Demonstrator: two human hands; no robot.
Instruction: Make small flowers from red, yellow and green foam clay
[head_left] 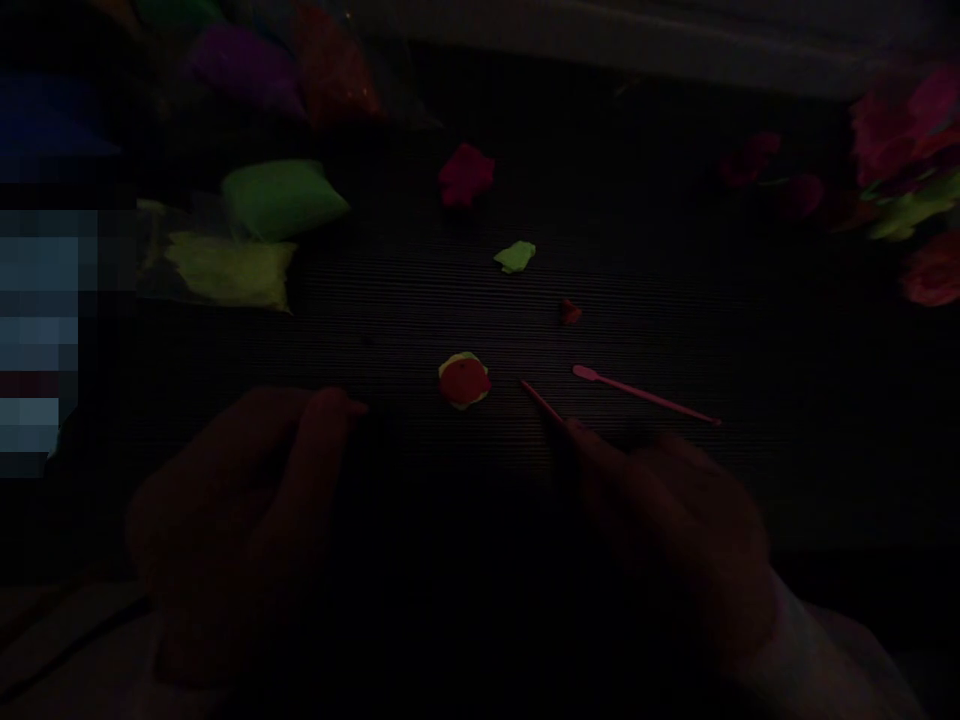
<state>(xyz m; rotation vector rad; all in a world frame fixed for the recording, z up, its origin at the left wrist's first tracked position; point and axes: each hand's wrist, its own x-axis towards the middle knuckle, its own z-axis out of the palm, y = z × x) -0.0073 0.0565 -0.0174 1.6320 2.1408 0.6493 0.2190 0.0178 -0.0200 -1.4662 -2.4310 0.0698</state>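
Observation:
The scene is very dark. My right hand (682, 520) is closed around a thin pink clay modelling tool (541, 402), its pointed tip aimed up and left. Just left of that tip, apart from it, lies a flat red clay disc (464, 382) on a slightly wider yellow-green clay piece (462, 406). On the left, my left hand (240, 500) is closed with thumb and finger pressed together. A small reddish tip shows at its fingertips; whether this is clay or a finger I cannot tell. A second pink tool (646, 393) with a flattened end lies beyond my right hand.
Beyond the disc lie a small red-orange lump (570, 312), a light green piece (516, 257) and a magenta lump (466, 176). Green (283, 199) and yellow (229, 270) clay packs sit at left, with purple (247, 70) and orange packs behind. Colourful clay shapes (904, 130) stand far right.

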